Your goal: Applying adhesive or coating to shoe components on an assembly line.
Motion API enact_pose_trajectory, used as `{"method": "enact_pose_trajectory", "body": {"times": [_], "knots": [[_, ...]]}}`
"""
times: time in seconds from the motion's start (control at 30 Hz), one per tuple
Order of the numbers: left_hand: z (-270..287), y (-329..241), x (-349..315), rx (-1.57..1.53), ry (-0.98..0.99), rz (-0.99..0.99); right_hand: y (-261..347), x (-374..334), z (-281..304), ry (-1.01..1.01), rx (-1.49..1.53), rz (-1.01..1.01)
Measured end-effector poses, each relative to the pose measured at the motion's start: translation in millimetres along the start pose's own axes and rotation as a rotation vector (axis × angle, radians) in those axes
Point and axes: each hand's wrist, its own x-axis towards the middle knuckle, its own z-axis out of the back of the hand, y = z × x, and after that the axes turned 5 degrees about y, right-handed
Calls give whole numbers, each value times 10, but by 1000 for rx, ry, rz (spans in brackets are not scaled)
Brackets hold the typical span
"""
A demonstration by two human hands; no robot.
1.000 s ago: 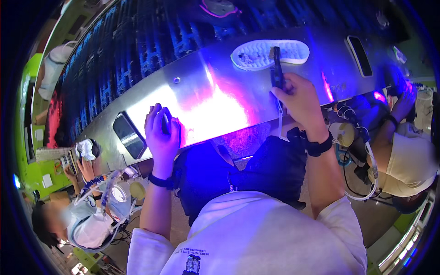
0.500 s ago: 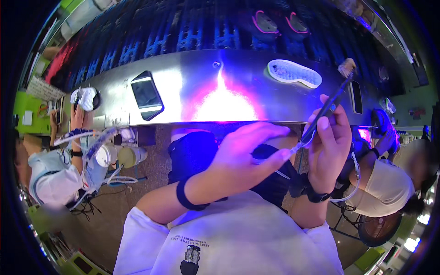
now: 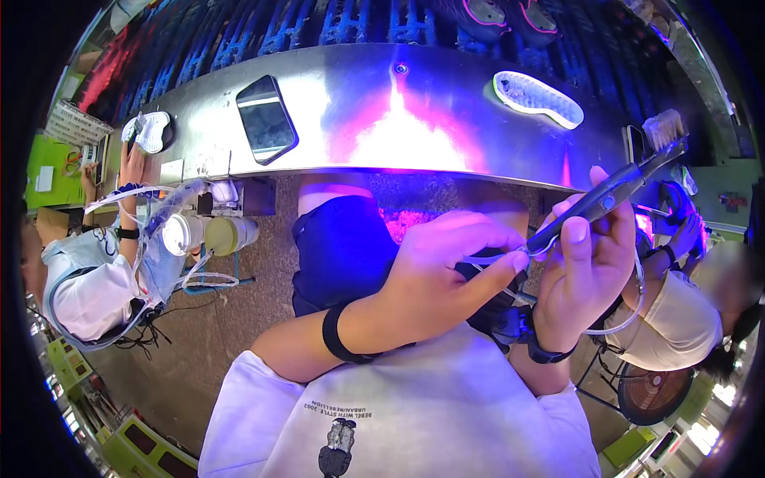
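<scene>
My right hand [image 3: 578,267] is closed round the black handle of a brush [image 3: 594,209]. The brush slants up to the right, and its pale bristles [image 3: 664,130] point upward at the far end. At the handle's lower end, the thumb and fingers of my left hand [image 3: 442,275] pinch a thin clear tube [image 3: 544,247] where it meets the brush. A loop of tubing [image 3: 639,283] hangs past my right wrist. Beyond my hands, a white shoe sole [image 3: 538,102] lies on the metal bench [image 3: 343,88], apart from both.
A dark phone [image 3: 267,119] lies on the bench at left, and another phone [image 3: 634,143] lies behind the brush. Bright purple light glares off the bench middle. Behind runs a dark slatted conveyor [image 3: 303,36] with shoe parts. People sit at both sides, with pots [image 3: 231,233] at left.
The brush has tipped outward to the right, so its bristle end sits farther right. Both hands keep their grip, and the whole view has shifted slightly, bringing the bench edge higher.
</scene>
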Motion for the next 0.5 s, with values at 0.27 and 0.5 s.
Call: {"method": "enact_pose_trajectory", "body": {"times": [0.27,0.5], "knots": [[-28,47,-61,19,-33,-63,17,-64,-14,-13,-14,2],[3,-36,-41,-210,108,157,4,-71,18,-22,-46,-22]]}}
